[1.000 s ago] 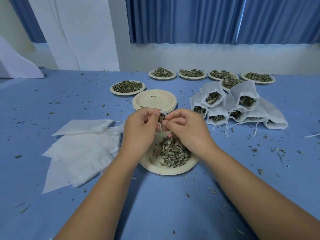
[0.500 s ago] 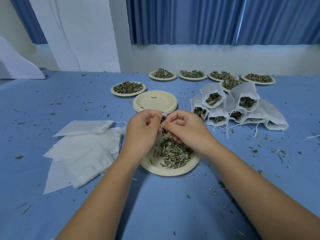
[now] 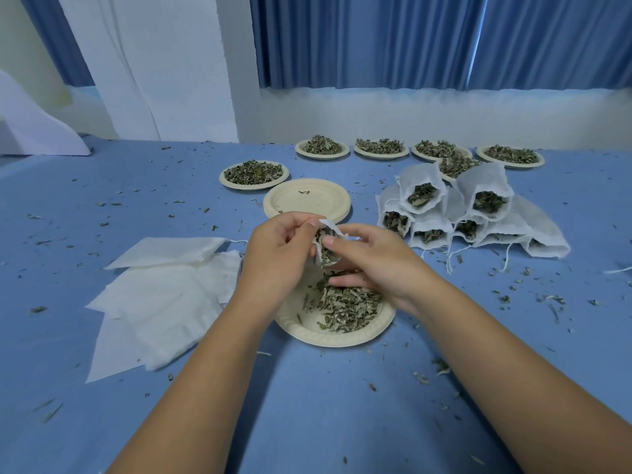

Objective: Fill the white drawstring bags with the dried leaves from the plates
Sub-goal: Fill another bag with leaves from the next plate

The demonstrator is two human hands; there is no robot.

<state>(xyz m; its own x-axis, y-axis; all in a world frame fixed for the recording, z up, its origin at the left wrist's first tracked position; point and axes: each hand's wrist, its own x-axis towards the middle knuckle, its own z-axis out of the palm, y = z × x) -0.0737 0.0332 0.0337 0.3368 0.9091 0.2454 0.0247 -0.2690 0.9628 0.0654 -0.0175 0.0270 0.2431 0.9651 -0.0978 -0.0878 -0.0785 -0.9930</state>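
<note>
My left hand [image 3: 277, 258] grips a small white drawstring bag [image 3: 327, 246] by its open mouth, just above the near plate [image 3: 318, 335]. Leaves fill the bag's mouth. My right hand [image 3: 372, 261] holds the bag's other edge, thumb at the opening, lower fingers curled over the leaf pile [image 3: 345, 304] on that plate. Most of the bag is hidden between my hands.
Flat empty bags [image 3: 160, 295] lie left of the plate. A heap of filled bags [image 3: 455, 213] sits at the right. A stack of empty plates [image 3: 307, 201] is just beyond my hands, with several leaf plates [image 3: 254, 174] farther back. Crumbs litter the blue table [image 3: 328, 405].
Both hands have shifted slightly and the bag's white rim now shows more between them, with more leaves visible at its mouth.
</note>
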